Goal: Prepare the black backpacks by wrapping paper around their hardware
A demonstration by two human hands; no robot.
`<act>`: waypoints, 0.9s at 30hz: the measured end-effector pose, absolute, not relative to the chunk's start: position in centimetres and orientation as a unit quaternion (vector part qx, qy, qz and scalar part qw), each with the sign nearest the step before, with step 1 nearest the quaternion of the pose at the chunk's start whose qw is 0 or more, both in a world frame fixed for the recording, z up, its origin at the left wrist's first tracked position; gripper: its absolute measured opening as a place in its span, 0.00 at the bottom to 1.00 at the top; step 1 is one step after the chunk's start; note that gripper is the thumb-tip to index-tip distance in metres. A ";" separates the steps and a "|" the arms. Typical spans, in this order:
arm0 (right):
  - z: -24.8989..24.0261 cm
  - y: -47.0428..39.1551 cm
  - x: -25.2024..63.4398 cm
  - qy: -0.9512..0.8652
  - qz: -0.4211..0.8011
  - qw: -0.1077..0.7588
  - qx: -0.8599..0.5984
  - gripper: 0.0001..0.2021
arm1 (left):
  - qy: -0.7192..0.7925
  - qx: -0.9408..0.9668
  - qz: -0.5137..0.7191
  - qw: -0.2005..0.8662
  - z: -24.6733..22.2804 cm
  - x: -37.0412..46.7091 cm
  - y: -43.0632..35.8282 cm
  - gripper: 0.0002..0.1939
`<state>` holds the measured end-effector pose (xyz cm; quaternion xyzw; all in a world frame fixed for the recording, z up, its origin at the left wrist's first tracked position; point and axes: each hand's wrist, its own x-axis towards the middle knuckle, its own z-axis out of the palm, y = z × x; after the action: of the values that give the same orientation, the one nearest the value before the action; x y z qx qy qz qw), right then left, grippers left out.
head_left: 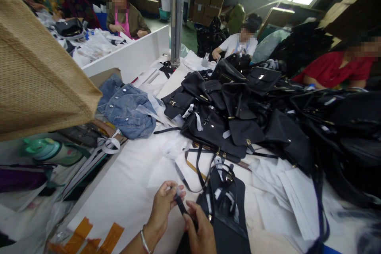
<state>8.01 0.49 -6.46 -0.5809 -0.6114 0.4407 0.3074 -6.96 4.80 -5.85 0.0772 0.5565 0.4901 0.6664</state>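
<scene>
Both hands meet low in the head view, over the white table top. Between the fingertips of my left hand [164, 201] is pinched the upper end of a black strap [180, 204], with a bit of whitish wrapping there. My right hand [200, 226] grips the same strap lower down, thumb and fingers closed around it. Just right of the hands lies a black bag [232, 228], flat on the table, its thin straps looped above it and its metal fittings partly wrapped in white. The right hand covers part of that bag.
Black bags [214, 127] are heaped across the table's far and right side. White paper sheets [293, 196] lie at right, a denim jacket [129, 107] at left. Orange tape strips [79, 234] hang at the near left edge, near a green bottle [52, 150]. Several people sit beyond.
</scene>
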 end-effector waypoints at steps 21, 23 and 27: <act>-5.8 0.5 6.9 -0.506 0.486 0.355 -0.618 0.20 | 0.553 0.159 0.451 0.682 -4.0 -7.5 5.7 0.45; -6.0 0.2 7.1 -0.533 0.452 0.342 -0.628 0.20 | 0.561 0.164 0.454 0.673 -4.1 -7.1 5.7 0.44; -6.6 -0.6 7.1 -0.619 0.369 0.323 -0.613 0.16 | 0.567 0.138 0.457 0.672 -4.4 -6.5 5.3 0.45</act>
<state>7.15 -0.57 -6.58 -0.6130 -0.6194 0.3689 0.3233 -6.49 5.27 -4.38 0.1381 0.5667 0.4566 0.6718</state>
